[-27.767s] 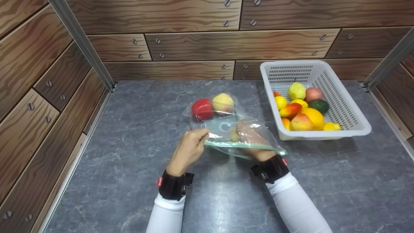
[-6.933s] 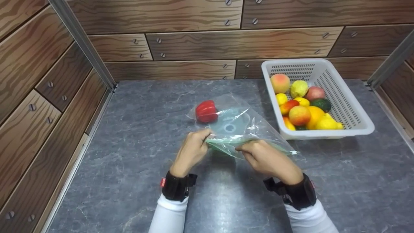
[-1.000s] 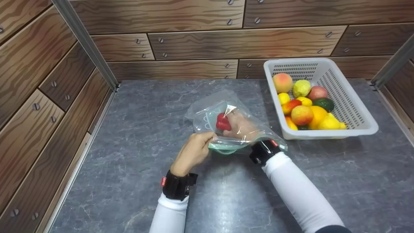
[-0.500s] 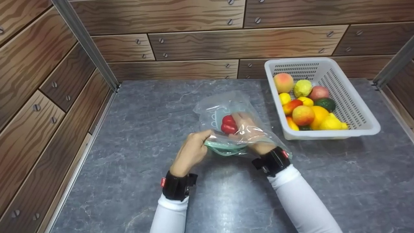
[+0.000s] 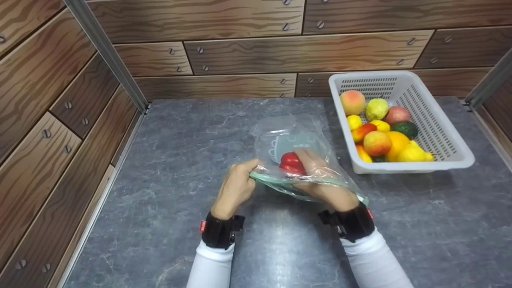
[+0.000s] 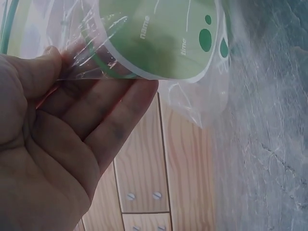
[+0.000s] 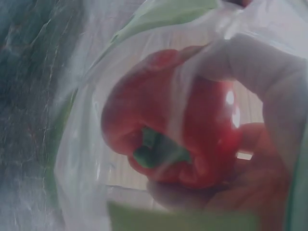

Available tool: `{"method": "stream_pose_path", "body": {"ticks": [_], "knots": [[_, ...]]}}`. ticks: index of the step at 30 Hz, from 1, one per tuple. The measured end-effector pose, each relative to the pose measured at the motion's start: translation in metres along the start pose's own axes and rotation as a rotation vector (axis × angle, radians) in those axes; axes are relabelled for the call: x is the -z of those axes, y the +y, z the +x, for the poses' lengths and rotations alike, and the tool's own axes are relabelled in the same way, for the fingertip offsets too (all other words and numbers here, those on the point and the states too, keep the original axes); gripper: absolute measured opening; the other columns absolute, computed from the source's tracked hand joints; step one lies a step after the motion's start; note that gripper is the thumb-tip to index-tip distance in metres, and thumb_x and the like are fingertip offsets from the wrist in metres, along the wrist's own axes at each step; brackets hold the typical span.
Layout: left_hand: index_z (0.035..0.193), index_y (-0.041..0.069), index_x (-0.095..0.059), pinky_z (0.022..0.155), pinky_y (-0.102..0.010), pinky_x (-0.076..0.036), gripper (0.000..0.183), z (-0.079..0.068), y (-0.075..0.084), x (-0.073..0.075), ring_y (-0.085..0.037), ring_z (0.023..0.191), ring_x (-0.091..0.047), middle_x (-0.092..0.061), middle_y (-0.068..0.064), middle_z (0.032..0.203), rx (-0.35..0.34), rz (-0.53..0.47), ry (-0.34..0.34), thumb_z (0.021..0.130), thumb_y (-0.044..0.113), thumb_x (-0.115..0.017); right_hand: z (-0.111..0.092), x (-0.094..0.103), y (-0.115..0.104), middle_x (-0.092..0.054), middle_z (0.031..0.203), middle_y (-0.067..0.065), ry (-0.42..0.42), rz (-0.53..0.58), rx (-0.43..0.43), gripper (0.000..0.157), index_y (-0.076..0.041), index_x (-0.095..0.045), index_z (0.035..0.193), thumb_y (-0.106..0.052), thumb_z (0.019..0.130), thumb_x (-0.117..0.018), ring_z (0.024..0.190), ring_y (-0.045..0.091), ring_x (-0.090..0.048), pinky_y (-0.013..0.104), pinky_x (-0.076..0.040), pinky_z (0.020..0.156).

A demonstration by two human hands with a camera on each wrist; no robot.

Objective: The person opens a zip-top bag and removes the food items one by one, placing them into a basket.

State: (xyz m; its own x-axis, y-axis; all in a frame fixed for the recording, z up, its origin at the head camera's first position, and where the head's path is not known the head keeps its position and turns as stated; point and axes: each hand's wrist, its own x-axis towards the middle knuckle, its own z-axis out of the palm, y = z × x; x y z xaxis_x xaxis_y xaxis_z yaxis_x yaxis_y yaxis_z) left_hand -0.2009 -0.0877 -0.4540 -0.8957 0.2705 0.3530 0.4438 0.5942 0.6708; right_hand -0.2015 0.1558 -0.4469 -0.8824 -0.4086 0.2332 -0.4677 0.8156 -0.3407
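Observation:
A clear zip bag (image 5: 288, 130) with a green-edged mouth lies over the middle of the table. Inside it, my right hand (image 5: 320, 176) grips a red bell pepper (image 5: 292, 163) close to the mouth. The right wrist view shows that pepper (image 7: 168, 120) through the plastic, its green stem toward the camera, with thumb and fingers round it. My left hand (image 5: 236, 186) pinches the left end of the bag's mouth. In the left wrist view, the left thumb and fingers hold the bag's film (image 6: 159, 43), which carries a green print with the words "name" and "time".
A white slotted basket (image 5: 452, 156) stands at the back right, right of the bag. It holds several fruits, among them peaches, an orange (image 5: 397, 145), lemons and a dark green avocado (image 5: 405, 130). Wood-patterned walls (image 5: 240, 58) close off the back and sides of the grey table (image 5: 180, 140).
Over the last second my right hand has drawn the pepper toward the bag's mouth. Earlier, a yellowish round fruit beside the pepper left the bag; more fruit now lies in the basket.

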Motion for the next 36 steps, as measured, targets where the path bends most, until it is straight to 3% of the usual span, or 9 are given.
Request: {"method": "stream_pose_path", "body": {"ticks": [5, 10, 18, 20, 23, 25, 29, 33, 36], "knots": [[0.087, 0.008, -0.069, 0.067, -0.038, -0.059, 0.041, 0.0, -0.001, -0.005, -0.025, 0.078, -0.072, -0.077, -0.007, 0.088, -0.016, 0.016, 0.021, 0.069, -0.022, -0.049, -0.007, 0.007, -0.001, -0.061, 0.135, 0.022, 0.003, 0.153, 0.031, 0.066, 0.0, -0.054, 0.138, -0.014, 0.078, -0.078, 0.119, 0.038, -0.06, 0.053, -0.052, 0.101], [0.078, 0.009, -0.063, 0.061, -0.036, -0.056, 0.034, 0.0, -0.002, -0.009, -0.023, 0.07, -0.066, -0.069, -0.004, 0.075, -0.041, 0.036, 0.071, 0.069, -0.021, -0.049, -0.013, 0.012, -0.008, -0.06, 0.133, 0.019, -0.05, 0.137, 0.069, 0.063, -0.002, -0.051, 0.139, -0.016, 0.084, -0.079, 0.115, 0.036, -0.061, 0.051, -0.054, 0.097], [0.075, 0.009, -0.058, 0.057, -0.031, -0.054, 0.029, 0.0, -0.003, -0.011, -0.018, 0.067, -0.062, -0.064, -0.003, 0.073, -0.018, 0.062, 0.167, 0.077, -0.02, -0.054, -0.022, 0.009, -0.017, -0.062, 0.132, 0.03, 0.012, -0.275, 0.264, 0.063, 0.012, -0.053, 0.135, -0.029, 0.092, -0.074, 0.118, 0.041, -0.064, 0.049, -0.055, 0.099], [0.075, 0.01, -0.057, 0.057, -0.03, -0.054, 0.028, 0.001, -0.004, -0.013, -0.018, 0.067, -0.064, -0.065, -0.003, 0.073, -0.021, 0.076, 0.175, 0.08, -0.018, -0.057, -0.021, 0.012, -0.018, -0.064, 0.132, 0.023, -0.022, -0.237, 0.255, 0.06, 0.006, -0.055, 0.137, -0.03, 0.092, -0.074, 0.117, 0.036, -0.064, 0.045, -0.056, 0.097], [0.077, 0.01, -0.063, 0.061, -0.031, -0.058, 0.025, 0.001, -0.004, -0.016, -0.021, 0.072, -0.07, -0.069, -0.003, 0.077, -0.036, 0.089, 0.182, 0.083, -0.014, -0.061, -0.02, 0.019, -0.02, -0.063, 0.13, 0.016, -0.086, -0.013, 0.18, 0.058, -0.004, -0.053, 0.14, -0.023, 0.091, -0.077, 0.112, 0.03, -0.064, 0.044, -0.057, 0.093], [0.077, 0.01, -0.064, 0.063, -0.032, -0.059, 0.022, 0.001, -0.005, -0.018, -0.022, 0.074, -0.072, -0.069, -0.003, 0.077, -0.045, 0.1, 0.189, 0.086, -0.01, -0.065, -0.021, 0.024, -0.022, -0.066, 0.121, 0.012, -0.102, 0.043, 0.167, 0.055, -0.007, -0.054, 0.137, -0.019, 0.089, -0.078, 0.102, 0.026, -0.065, 0.042, -0.059, 0.087], [0.078, 0.008, -0.064, 0.063, -0.03, -0.058, 0.023, 0.0, -0.007, -0.018, -0.021, 0.073, -0.069, -0.066, -0.004, 0.075, -0.047, 0.09, 0.193, 0.086, -0.013, -0.062, -0.025, 0.034, -0.024, -0.069, 0.115, 0.018, -0.07, 0.06, 0.163, 0.052, 0.001, -0.055, 0.132, -0.015, 0.088, -0.078, 0.096, 0.031, -0.068, 0.045, -0.061, 0.082], [0.08, 0.005, -0.063, 0.064, -0.033, -0.058, 0.031, 0.001, -0.01, -0.014, -0.024, 0.073, -0.068, -0.066, -0.007, 0.075, -0.053, 0.089, 0.224, 0.075, -0.024, -0.051, -0.027, 0.045, -0.024, -0.063, 0.129, 0.027, -0.054, 0.116, 0.126, 0.059, 0.004, -0.053, 0.136, -0.014, 0.086, -0.079, 0.107, 0.038, -0.066, 0.052, -0.061, 0.086], [0.081, 0.004, -0.062, 0.067, -0.036, -0.06, 0.027, 0.001, -0.012, -0.012, -0.027, 0.076, -0.07, -0.067, -0.009, 0.077, -0.06, 0.085, 0.234, 0.079, -0.022, -0.055, -0.029, 0.052, -0.021, -0.062, 0.132, 0.026, -0.039, 0.136, 0.118, 0.062, 0.004, -0.052, 0.138, -0.014, 0.086, -0.08, 0.108, 0.039, -0.065, 0.054, -0.06, 0.088]]}}
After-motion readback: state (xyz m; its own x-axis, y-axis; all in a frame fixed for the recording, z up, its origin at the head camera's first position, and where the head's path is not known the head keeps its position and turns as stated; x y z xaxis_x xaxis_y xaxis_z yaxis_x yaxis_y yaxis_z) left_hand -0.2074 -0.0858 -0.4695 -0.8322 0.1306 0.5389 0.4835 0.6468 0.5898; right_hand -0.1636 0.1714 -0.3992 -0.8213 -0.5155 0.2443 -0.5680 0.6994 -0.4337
